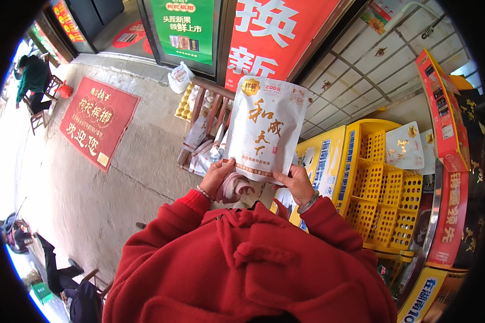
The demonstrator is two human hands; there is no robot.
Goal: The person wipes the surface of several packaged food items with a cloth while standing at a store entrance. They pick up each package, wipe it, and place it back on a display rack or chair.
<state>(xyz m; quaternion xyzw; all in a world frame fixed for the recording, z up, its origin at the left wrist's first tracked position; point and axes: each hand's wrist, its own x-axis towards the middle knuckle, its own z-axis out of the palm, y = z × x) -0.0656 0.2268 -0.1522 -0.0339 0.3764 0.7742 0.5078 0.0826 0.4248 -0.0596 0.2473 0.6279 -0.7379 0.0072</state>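
A white stand-up foil pouch [266, 129] with gold and red printing is held up in front of me by both hands. My left hand [216, 177] pinches its lower left corner, thumb on the front. On the lower right corner, my right hand [297, 183] grips the same way. Just below the pouch, a pink and white cloth [233, 189] shows between my hands. Beyond my left hand, more silver-white pouches [202, 155] lie in a brown wooden chair [200, 78]. The contents of the held pouch cannot be seen.
To the right stands a yellow display rack with perforated baskets [365, 181], two similar pouches [404, 145] at its back. Yellow egg trays [182, 107] and a white plastic bag [180, 76] sit by the doorway. A red mat [100, 123] lies on the concrete floor; seated people [34, 80] are at left.
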